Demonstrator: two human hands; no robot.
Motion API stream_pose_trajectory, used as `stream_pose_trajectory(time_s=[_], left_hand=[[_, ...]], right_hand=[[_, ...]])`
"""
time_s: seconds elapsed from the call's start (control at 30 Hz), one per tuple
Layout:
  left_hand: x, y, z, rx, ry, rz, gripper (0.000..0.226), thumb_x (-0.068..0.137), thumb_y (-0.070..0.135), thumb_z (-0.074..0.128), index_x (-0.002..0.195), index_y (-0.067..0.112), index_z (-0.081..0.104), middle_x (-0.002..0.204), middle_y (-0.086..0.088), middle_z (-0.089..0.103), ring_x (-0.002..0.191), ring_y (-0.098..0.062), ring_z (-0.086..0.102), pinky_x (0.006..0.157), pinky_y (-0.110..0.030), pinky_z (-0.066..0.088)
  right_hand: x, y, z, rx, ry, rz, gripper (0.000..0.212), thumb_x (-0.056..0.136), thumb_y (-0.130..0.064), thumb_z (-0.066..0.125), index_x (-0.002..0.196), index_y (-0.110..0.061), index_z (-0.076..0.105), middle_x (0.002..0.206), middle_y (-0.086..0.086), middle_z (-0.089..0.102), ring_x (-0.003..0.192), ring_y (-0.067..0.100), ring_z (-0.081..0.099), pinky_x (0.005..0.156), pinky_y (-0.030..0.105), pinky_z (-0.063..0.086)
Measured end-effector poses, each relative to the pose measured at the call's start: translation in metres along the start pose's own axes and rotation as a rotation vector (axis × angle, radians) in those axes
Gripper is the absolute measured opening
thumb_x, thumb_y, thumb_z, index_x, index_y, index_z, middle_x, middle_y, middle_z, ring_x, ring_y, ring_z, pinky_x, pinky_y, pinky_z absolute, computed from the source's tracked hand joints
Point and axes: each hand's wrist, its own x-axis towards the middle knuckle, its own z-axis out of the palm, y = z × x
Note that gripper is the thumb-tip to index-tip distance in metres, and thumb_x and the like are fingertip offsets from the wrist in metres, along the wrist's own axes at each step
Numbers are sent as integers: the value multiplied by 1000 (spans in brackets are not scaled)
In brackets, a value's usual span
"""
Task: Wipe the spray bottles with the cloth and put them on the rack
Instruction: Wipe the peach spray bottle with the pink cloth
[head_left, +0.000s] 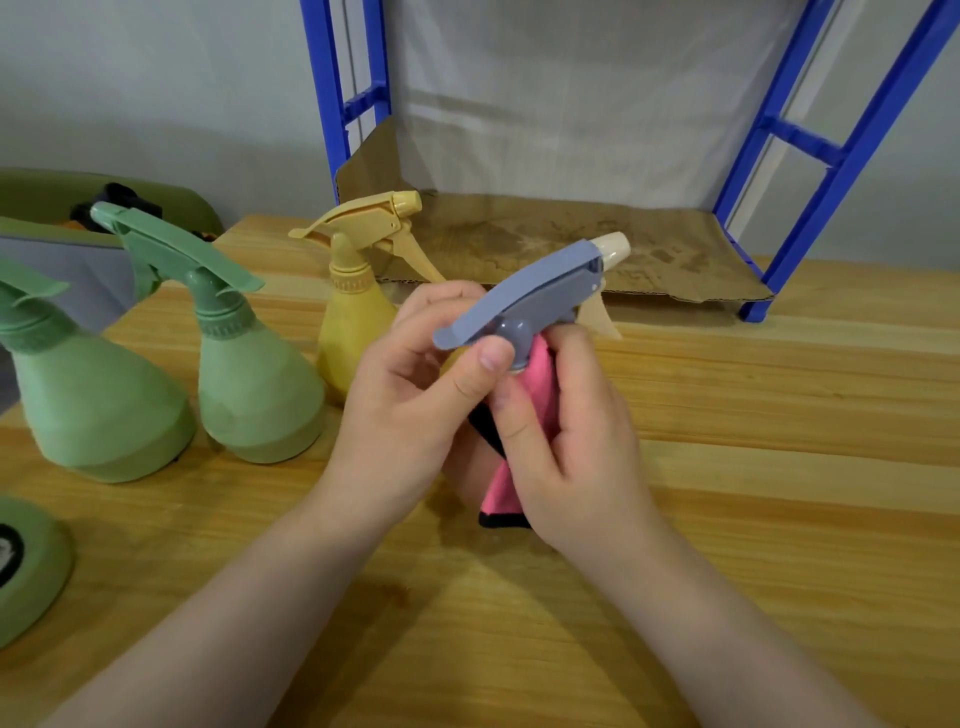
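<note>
Fingers (491, 358) of the left hand (410, 410) curl around the neck of a blue-grey spray bottle (524, 306), the thumb pressed just under its trigger head, whose cream nozzle points up and to the right. Right beside it, the right hand (576, 447) grips a pink cloth (540, 389) with a black edge, wrapped against the bottle below the head; the bottle's body is hidden behind both hands and the cloth. Both hands hold this bundle above the wooden desk (779, 467), near its middle.

Just behind the left hand a yellow spray bottle (353, 312) stands upright on the desk. Farther left two green spray bottles stand side by side, one nearer the middle (249, 374) and one at the frame's edge (88, 405). A green round object (36, 566) lies at the lower left edge.

At the back of the desk stands a blue rack (810, 140), its bottom shelf lined with stained brown cardboard (571, 244); no bottle sits on it. A green bag (62, 197) shows at the far left behind the bottles.
</note>
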Motion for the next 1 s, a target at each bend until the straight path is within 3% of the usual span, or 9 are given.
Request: stream_pose_trajectory(time_s=[0.13, 0.2, 0.3, 0.43, 0.57, 0.7, 0.83, 0.93, 1.0], left_hand=[[-3, -2, 1, -197, 81, -90, 28, 85, 47, 68, 104, 27, 74, 120, -20, 55, 113, -27, 55, 101, -41, 46], [-2, -1, 0, -263, 117, -137, 23, 88, 37, 66, 102, 23, 75, 130, -30, 51, 115, -30, 56, 103, -42, 46], [1, 3, -2, -328, 182, -157, 22, 90, 31, 66, 103, 16, 74, 133, -34, 48, 114, -28, 57, 104, -41, 46], [4, 6, -2, -408, 264, -137, 29, 87, 32, 57, 105, 13, 70, 107, -7, 71, 101, -16, 65, 92, -31, 52], [9, 7, -9, -465, 396, -126, 26, 86, 35, 57, 99, 20, 73, 99, 2, 72, 92, -9, 64, 84, -26, 52], [15, 8, -17, -478, 471, -124, 35, 84, 43, 59, 108, 20, 69, 105, -2, 68, 97, -16, 58, 95, -41, 47], [14, 10, -17, -459, 450, -129, 31, 88, 43, 57, 107, 23, 71, 107, -4, 66, 100, -17, 58, 96, -41, 47], [10, 11, -13, -391, 374, -142, 26, 84, 43, 59, 98, 28, 75, 103, 0, 70, 96, -15, 61, 88, -33, 50], [8, 11, -10, -324, 350, -148, 22, 85, 42, 59, 93, 31, 77, 99, 5, 73, 94, -11, 64, 86, -30, 52]], right_hand=[[0, 0, 2, 3, -6, -28, 26, 95, -41, 53, 118, -31, 51, 102, -18, 62, 96, 3, 62, 79, 18, 47], [2, 3, 1, 58, -53, -26, 31, 95, -40, 54, 125, -34, 49, 112, -24, 60, 106, 0, 61, 87, 16, 46], [0, 11, 3, 42, -117, -14, 42, 97, -42, 48, 137, -32, 42, 129, -23, 54, 123, 1, 53, 101, 25, 45], [0, 20, 5, 84, -151, 27, 47, 101, -39, 39, 144, -20, 41, 145, -5, 50, 137, 11, 44, 112, 38, 39], [1, 25, 4, 141, -166, 59, 44, 103, -36, 29, 143, -23, 42, 143, -8, 51, 135, 8, 45, 110, 25, 36], [1, 30, 6, 173, -103, 135, 34, 107, -31, 26, 133, -41, 46, 131, -23, 58, 129, -3, 49, 103, 12, 34], [8, 29, -1, 173, -12, 259, 39, 108, -29, 29, 121, -24, 65, 109, -22, 69, 107, -8, 60, 89, 9, 41], [17, 20, -11, 227, 182, 468, 45, 106, -39, 32, 78, -25, 64, 61, -24, 60, 61, -9, 55, 63, 12, 43], [22, 15, -19, 317, 359, 606, 55, 103, -49, 38, 61, -25, 64, 53, -18, 57, 61, 1, 56, 69, 25, 48]])
